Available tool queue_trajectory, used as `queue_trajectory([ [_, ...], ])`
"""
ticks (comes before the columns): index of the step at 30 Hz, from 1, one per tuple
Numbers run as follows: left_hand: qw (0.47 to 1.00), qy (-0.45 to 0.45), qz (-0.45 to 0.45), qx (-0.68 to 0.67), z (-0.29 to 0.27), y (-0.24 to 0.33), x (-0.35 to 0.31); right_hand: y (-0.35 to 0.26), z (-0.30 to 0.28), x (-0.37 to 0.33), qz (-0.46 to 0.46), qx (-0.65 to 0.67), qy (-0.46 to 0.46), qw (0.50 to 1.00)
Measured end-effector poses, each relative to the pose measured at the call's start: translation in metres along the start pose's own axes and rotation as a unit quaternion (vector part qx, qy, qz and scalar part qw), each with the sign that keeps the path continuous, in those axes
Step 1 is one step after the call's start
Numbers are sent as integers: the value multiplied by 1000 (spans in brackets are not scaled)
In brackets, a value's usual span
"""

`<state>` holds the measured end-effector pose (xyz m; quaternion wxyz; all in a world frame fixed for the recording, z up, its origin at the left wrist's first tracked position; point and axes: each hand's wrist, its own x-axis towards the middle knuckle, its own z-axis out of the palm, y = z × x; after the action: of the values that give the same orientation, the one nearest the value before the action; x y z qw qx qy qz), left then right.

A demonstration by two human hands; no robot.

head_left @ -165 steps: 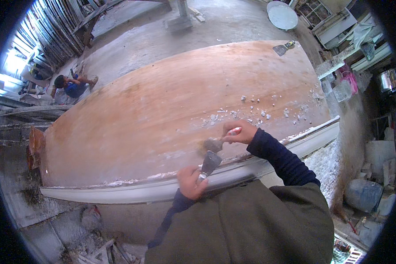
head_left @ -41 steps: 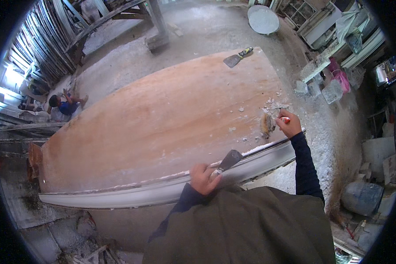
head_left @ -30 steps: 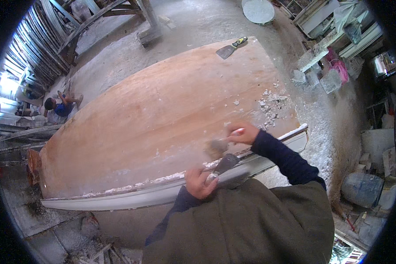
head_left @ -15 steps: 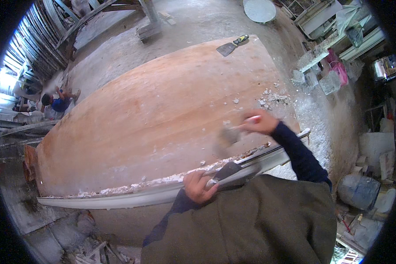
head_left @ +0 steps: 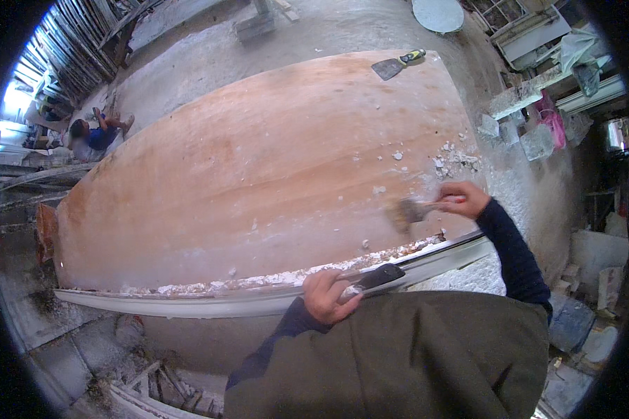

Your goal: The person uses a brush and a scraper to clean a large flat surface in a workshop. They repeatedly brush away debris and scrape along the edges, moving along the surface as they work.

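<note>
My right hand (head_left: 467, 200) is closed around the handle of a paintbrush (head_left: 407, 212). Its bristles are slightly blurred over a big curved, pinkish-brown panel (head_left: 223, 174), shaped like a boat hull. My left hand (head_left: 326, 297) rests by the panel's near edge, closed on a tool with a dark, flat end (head_left: 383, 276); the fingers hide the rest of it. Beneath that hand runs a white rim (head_left: 189, 306), with crumbly pale residue (head_left: 258, 278) along its inner side. White flakes (head_left: 458, 162) lie scattered on the panel to the right.
A putty knife (head_left: 397, 65) lies at the panel's far right corner. Beyond it is a round pale disc (head_left: 438, 14). Another person (head_left: 96, 133) sits at the far left. Plastic bags and boards (head_left: 541, 133) crowd the right, near a blue container (head_left: 569, 321).
My head view has shifted, so the scene sits differently. The brush has swung away from the residue at the near edge, out over the panel. My left hand keeps its hold on the dark tool.
</note>
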<state>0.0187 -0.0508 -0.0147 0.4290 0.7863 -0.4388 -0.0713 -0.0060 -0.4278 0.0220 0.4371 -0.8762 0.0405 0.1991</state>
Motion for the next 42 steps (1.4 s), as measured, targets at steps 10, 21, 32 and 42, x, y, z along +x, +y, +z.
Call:
queue_trajectory([
  [10,999,-36,13,-1,2,-6,0,-57,35,44,-68,99,-5,993],
  [21,997,-70,-16,-22,-3,-3,-3,-26,-1,1,155,52,-109,981],
  [32,999,-7,-12,-37,6,-6,-11,-135,39,134,-117,-38,-135,983],
  [42,998,55,-24,16,15,-5,-14,-277,297,236,-319,-70,-218,920],
])
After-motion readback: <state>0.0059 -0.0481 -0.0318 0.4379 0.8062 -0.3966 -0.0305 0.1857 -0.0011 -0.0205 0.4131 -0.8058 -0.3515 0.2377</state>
